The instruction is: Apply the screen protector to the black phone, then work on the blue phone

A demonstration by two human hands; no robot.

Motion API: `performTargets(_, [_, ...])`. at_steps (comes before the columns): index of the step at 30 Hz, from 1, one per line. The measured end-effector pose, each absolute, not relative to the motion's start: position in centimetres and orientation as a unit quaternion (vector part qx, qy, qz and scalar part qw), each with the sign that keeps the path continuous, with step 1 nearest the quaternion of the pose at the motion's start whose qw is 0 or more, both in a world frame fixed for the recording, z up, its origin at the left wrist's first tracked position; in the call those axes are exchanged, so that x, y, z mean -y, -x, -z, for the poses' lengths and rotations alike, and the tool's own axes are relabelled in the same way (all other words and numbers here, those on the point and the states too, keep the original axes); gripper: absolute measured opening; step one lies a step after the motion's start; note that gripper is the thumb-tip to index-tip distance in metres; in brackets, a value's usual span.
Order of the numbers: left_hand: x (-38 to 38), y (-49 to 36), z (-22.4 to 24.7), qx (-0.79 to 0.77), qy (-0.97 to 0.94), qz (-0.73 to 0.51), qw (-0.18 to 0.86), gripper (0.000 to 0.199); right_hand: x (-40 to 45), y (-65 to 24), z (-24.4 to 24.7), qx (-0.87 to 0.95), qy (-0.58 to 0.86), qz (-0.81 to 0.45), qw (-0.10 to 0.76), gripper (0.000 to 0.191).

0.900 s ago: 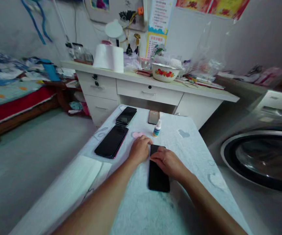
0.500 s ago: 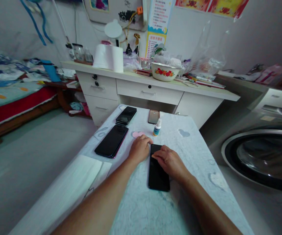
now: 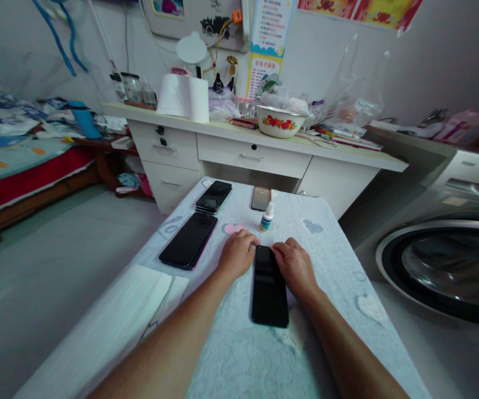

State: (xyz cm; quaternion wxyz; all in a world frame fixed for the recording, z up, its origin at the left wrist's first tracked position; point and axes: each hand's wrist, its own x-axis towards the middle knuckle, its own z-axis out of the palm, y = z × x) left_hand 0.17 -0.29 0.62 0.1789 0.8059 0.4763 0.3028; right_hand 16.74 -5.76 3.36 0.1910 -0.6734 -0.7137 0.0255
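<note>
A black smartphone (image 3: pixel 269 293) lies face up on the cloth-covered table, its top end between my two hands. My left hand (image 3: pixel 238 252) is closed at its upper left corner, fingertips against the edge. My right hand (image 3: pixel 295 263) is closed at the upper right edge with the fingers pressed together; whatever they may pinch is hidden. Just beyond my left hand stands a small white-capped bottle (image 3: pixel 266 217) with a blue and yellow label. To the left lie another dark phone (image 3: pixel 189 241) with a pinkish edge and a stack of phones (image 3: pixel 214 195).
At the table's far end lies a phone with a brownish edge (image 3: pixel 261 198). A white folded sheet (image 3: pixel 139 299) covers the left side. Behind is a white desk (image 3: pixel 239 147) with a floral bowl (image 3: pixel 281 123) and a paper roll (image 3: pixel 183 97). A washing machine (image 3: pixel 451 244) stands right.
My right hand has moved off the phone's screen to its upper right edge, uncovering the screen. My left hand stays at the upper left corner.
</note>
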Motion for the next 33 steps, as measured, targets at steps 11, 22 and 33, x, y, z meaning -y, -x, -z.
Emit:
performTargets(11, [0.2,-0.1,-0.4,-0.473,-0.809,-0.299,0.176,0.023,6.4,-15.4,-4.2,0.787,0.589,-0.073,0.168,0.023])
performTargets(22, [0.3,-0.1,-0.5,-0.478,-0.807,-0.298,0.178,0.023,7.1,-15.2,-4.0,0.821,0.532,-0.108,0.176,0.023])
performTargets(33, [0.3,-0.1,-0.5,-0.476,-0.806,-0.299,0.186,0.022,6.0,-16.2,-3.6,0.727,0.67,-0.007,0.153,0.025])
